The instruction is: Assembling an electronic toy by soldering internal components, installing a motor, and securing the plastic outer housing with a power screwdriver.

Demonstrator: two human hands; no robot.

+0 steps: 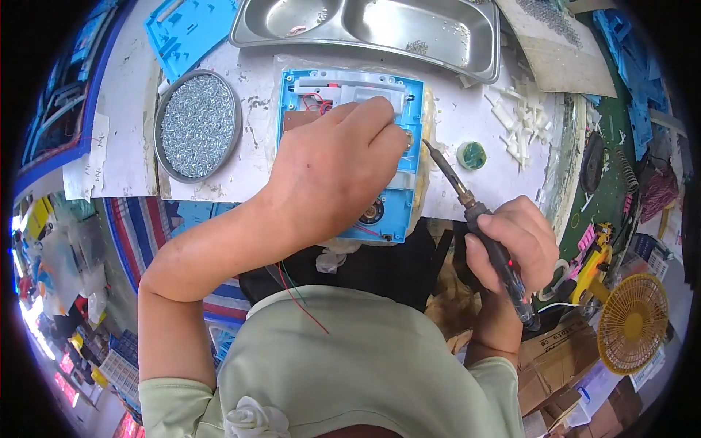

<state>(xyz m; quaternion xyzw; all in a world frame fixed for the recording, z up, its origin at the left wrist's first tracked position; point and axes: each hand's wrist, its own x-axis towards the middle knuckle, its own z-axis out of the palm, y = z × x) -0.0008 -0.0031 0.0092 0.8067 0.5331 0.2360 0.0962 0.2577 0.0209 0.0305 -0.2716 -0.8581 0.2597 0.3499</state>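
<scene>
A: What lies nearest?

B: The right hand (522,244), closed around a dark-handled soldering iron (471,206) just off the near edge of the surface (458,117). The iron points to the right side of an open blue plastic casing (400,204); whether the two touch cannot be determined.

A: And the left hand (339,164)?

B: It lies curled over the casing; whether it grips anything is hidden. The casing straddles the middle of the surface's near edge, partly overhanging it.

A: What flanks the casing?

B: At left, a round grey dish (237,131) filled with small silvery screws (196,124); at right, a small round green tub (473,155), then white plastic pieces (523,139) near the surface's right edge.

A: And farthest from the near edge?

B: A compartmented steel tray (394,29), with a flat blue plastic panel (191,33) to its left.
</scene>
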